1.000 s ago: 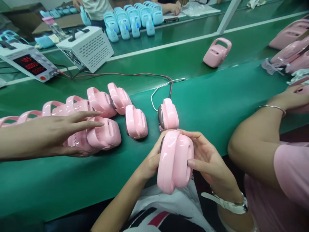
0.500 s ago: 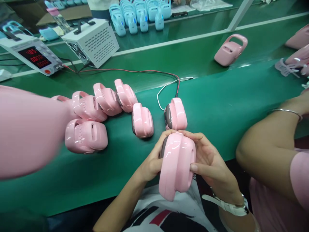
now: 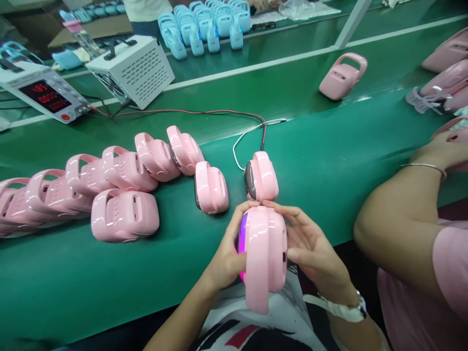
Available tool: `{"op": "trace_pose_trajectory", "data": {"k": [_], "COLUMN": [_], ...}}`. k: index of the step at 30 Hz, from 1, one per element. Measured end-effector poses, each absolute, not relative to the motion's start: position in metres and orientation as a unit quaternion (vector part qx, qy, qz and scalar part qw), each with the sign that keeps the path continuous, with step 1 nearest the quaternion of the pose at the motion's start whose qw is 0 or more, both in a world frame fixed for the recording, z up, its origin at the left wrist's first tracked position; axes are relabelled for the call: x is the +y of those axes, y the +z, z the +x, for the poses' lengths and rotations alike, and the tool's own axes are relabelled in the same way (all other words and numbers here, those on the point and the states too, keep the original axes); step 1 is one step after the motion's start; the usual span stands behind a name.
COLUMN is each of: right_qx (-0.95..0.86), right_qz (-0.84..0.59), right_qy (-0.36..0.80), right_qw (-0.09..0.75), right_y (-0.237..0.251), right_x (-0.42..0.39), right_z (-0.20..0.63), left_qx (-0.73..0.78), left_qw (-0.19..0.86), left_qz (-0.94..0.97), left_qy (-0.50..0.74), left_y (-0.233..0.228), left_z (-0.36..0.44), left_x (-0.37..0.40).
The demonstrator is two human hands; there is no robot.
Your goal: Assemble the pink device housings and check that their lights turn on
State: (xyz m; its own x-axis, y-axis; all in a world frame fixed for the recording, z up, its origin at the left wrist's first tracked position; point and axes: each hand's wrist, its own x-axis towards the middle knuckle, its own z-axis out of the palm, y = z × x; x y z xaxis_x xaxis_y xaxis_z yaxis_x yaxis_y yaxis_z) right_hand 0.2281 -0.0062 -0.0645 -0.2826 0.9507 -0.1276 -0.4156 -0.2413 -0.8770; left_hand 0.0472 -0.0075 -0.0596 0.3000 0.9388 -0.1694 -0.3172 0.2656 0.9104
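Note:
I hold a pink handled device [image 3: 265, 253] upright over the near edge of the green bench, handle towards me. My left hand [image 3: 224, 258] grips its left side, where the front face glows purple. My right hand [image 3: 310, 248] cups its right side with fingers spread along the shell. Just beyond it stands another pink device [image 3: 261, 176] with a dark front face; red and black wires [image 3: 204, 113] and a white cable run up to it. One more pink unit [image 3: 211, 187] sits to its left.
A row of several pink units [image 3: 120, 168] leans along the left, with one lying in front [image 3: 124, 215]. A power supply with red digits [image 3: 46, 95] and a white vented box [image 3: 133, 68] stand behind. A co-worker's arm [image 3: 402, 204] rests at right. Blue units [image 3: 204, 27] line the far bench.
The co-worker's arm and the pink blur at left have gone, showing the whole row. The device in my hands turned more upright and its front face now glows purple.

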Motion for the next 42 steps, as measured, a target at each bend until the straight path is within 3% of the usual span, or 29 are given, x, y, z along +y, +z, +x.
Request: {"op": "trace_pose_trajectory", "data": {"k": [6,10,16,22,26,30,34,37,42], "right_qx": [-0.491,-0.542,-0.552,-0.602,-0.636,-0.642,-0.623,-0.637,-0.661], "right_qz": [-0.495,-0.526,-0.538,-0.662,-0.656,-0.626,-0.495,-0.37,-0.407], "right_qy": [0.491,0.435,0.435,0.28,0.289,0.327,0.476,0.575,0.511], "right_qw": [0.522,0.49,0.465,0.347,0.287,0.299,0.375,0.355,0.368], "right_y": [-0.058,-0.049,-0.053,-0.095,-0.11,-0.094,-0.079,-0.08,-0.086], "right_x": [-0.034,-0.036,-0.027,0.009,0.035,0.061,0.098,0.119,0.108], "right_z": [0.228,0.226,0.241,0.284,0.298,0.29,0.267,0.251,0.239], "left_qx": [0.448,0.472,0.472,0.515,0.588,0.632,0.627,0.62,0.63], "left_qw": [0.562,0.503,0.56,0.619,0.581,0.531,0.489,0.488,0.494], "left_qz": [0.513,0.554,0.516,0.486,0.495,0.527,0.583,0.595,0.58], "left_qy": [0.47,0.465,0.444,0.341,0.268,0.204,0.168,0.153,0.149], "left_y": [-0.042,-0.036,-0.044,-0.049,-0.053,-0.052,-0.043,-0.043,-0.049], "left_z": [0.048,0.054,0.048,0.028,0.024,0.025,0.025,0.02,0.006], "left_x": [-0.017,-0.017,-0.016,-0.012,-0.015,-0.016,-0.008,-0.002,-0.001]}}
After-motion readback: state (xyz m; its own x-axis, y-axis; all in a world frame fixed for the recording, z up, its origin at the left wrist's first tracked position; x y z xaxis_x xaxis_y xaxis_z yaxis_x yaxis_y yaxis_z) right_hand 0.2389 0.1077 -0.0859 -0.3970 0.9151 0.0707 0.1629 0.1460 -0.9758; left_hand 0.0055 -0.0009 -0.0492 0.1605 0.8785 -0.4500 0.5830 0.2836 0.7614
